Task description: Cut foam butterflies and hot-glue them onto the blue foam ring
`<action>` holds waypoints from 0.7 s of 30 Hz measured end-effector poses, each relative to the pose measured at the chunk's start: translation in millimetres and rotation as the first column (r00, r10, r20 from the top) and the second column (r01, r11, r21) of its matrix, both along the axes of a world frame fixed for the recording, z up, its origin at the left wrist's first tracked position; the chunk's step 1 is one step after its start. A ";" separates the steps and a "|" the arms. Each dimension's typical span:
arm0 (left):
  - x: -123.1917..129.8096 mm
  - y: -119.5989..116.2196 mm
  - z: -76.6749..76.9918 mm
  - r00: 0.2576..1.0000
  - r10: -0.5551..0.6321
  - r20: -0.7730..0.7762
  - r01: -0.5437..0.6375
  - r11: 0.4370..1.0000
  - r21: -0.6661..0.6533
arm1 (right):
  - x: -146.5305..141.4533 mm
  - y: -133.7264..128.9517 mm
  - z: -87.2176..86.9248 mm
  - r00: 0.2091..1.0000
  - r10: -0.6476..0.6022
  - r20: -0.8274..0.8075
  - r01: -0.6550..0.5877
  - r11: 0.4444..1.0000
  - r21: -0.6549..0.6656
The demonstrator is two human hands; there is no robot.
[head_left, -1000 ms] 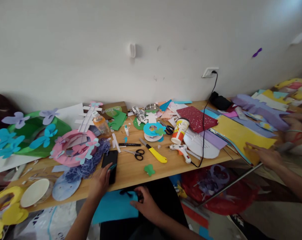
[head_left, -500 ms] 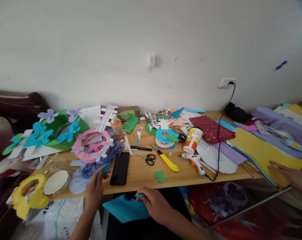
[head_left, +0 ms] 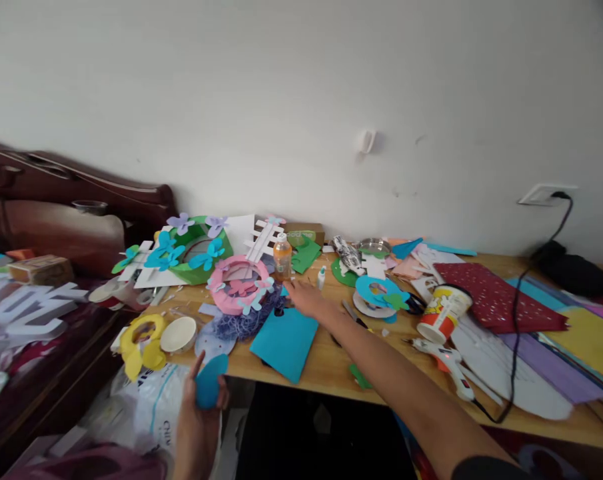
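Observation:
My left hand (head_left: pixel 201 407), low at the table's front edge, is closed on a rounded blue paper piece (head_left: pixel 212 381). My right hand (head_left: pixel 304 297) reaches over the table, fingers stretched toward the base of an orange drink bottle (head_left: pixel 282 259); I see nothing held in it. Just in front of that hand lies a blue paper sheet (head_left: pixel 287 343) with a dark notch at its top edge. Purple shredded paper (head_left: pixel 244 321) touches the sheet's left side. My right forearm partly covers the yellow-handled cutter and the scissors.
A pink paper ring (head_left: pixel 216 293) and a green paper crown (head_left: pixel 194 275) stand at the left. A hot glue gun (head_left: pixel 444 360) with its black cord (head_left: pixel 515 347) lies on the right, near a paper cup (head_left: pixel 444 312). A small glue bottle (head_left: pixel 322 277) stands behind my right hand.
My view has swung left. The blue sheet has gone from my lap to the table, over the phone, and my right hand has let it go and moved forward. The left hand keeps the blue piece.

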State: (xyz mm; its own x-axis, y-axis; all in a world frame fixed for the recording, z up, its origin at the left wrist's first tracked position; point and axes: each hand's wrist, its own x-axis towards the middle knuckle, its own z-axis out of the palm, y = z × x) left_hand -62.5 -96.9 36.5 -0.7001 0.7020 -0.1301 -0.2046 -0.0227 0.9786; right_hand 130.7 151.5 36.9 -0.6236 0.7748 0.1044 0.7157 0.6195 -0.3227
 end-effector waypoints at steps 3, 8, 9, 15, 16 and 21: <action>24.2 -5.2 -10.3 0.910 -0.187 0.369 0.167 0.982 0.086 | -3.7 -22.2 3.7 0.996 -0.077 -0.054 0.082 0.992 0.093; 59.5 -7.3 -34.6 0.754 -0.263 0.602 0.282 0.957 0.065 | 24.8 -121.2 9.6 0.985 0.009 -0.175 0.020 0.986 0.166; 64.4 -6.5 -39.0 0.726 -0.303 0.617 0.326 0.942 0.079 | 33.9 -144.5 6.3 0.966 0.165 -0.197 -0.134 0.977 0.165; 98.2 6.3 -58.9 0.569 -0.605 0.557 0.673 0.732 0.106 | 82.9 -227.9 -28.3 0.951 0.079 -0.298 -0.034 0.988 0.152; 105.7 9.5 -60.2 0.540 -0.645 0.541 0.720 0.686 0.099 | 89.9 -231.1 -31.8 0.948 0.039 -0.316 0.006 0.990 0.139; 137.9 26.4 -56.7 0.441 -0.771 0.460 0.852 0.521 0.057 | 118.8 -233.4 -33.8 0.909 -0.104 -0.403 0.116 0.993 0.006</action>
State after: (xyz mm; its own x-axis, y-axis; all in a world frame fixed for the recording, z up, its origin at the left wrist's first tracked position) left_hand 75.4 -70.5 -20.3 0.3262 0.8578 -0.3973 -0.3872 0.5046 0.7716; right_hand 249.5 -81.9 3.1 -0.4351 0.8289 0.3516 0.5940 0.5577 -0.5797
